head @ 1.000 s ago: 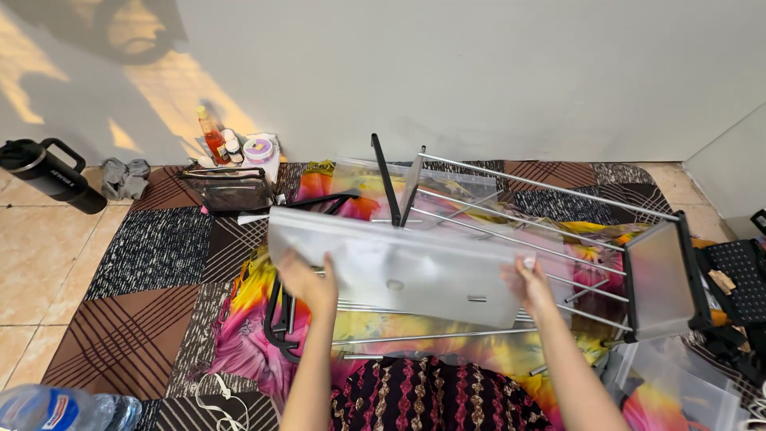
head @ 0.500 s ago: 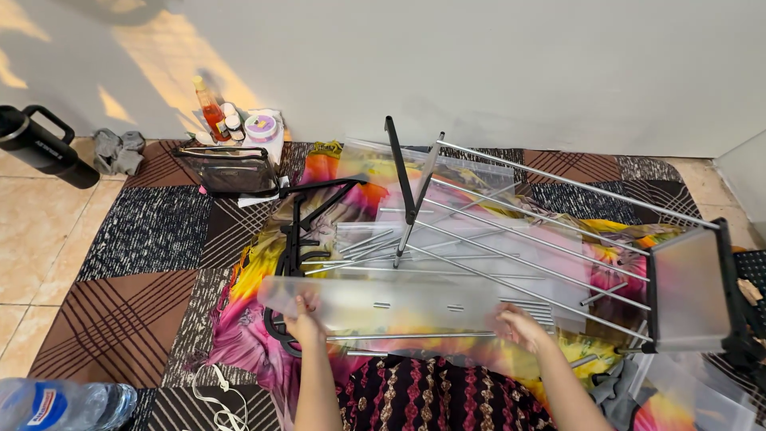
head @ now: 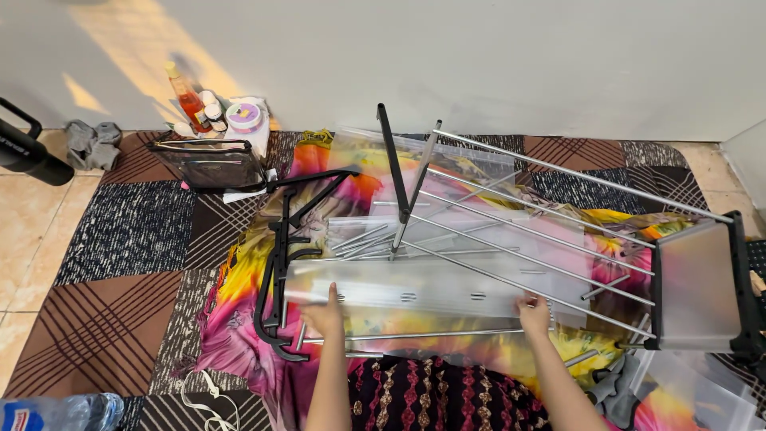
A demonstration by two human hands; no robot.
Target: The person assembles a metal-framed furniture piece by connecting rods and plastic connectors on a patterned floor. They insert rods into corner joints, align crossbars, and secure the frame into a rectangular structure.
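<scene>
patchwork rug (head: 120, 239) under a bright floral cloth (head: 239, 319), white wall behind. head view: left hand (head: 325, 313) and right hand (head: 533, 313) each grasp the near edge of a frosted plastic panel (head: 415, 289), low over cloth beside the metal rod frame (head: 542, 231). looks light, stiff, slick; best held by edges.

**Panel brought down low**

I've lowered the translucent panel (head: 415, 289) from chest height to just above the bright cloth (head: 239, 319), my left hand (head: 325, 313) and right hand (head: 533, 313) drawing nearer my lap.
</scene>
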